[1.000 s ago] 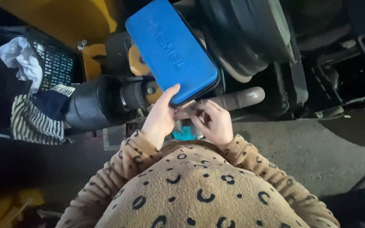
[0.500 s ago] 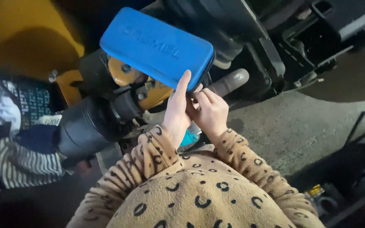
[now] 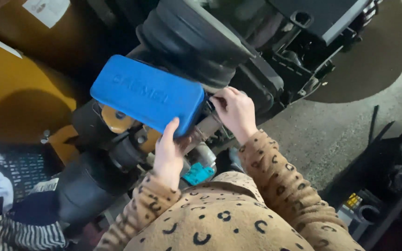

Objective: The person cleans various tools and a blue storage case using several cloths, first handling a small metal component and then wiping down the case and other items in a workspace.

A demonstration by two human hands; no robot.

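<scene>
The blue zip case (image 3: pixel 149 94) has swung from a steep tilt to lie nearly level, propped over the black and yellow machinery (image 3: pixel 117 144); the left hand (image 3: pixel 167 155) has slid under its near edge, fingers gripping it with the thumb on the lid; the right hand (image 3: pixel 236 111) has moved up to the case's right end, fingers pinched shut there, seemingly on the zip pull, which suggests the case is being opened.

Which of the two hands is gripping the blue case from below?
The left hand: its thumb lies over the lower edge of the blue case. The right hand only pinches at the case's right end.
</scene>
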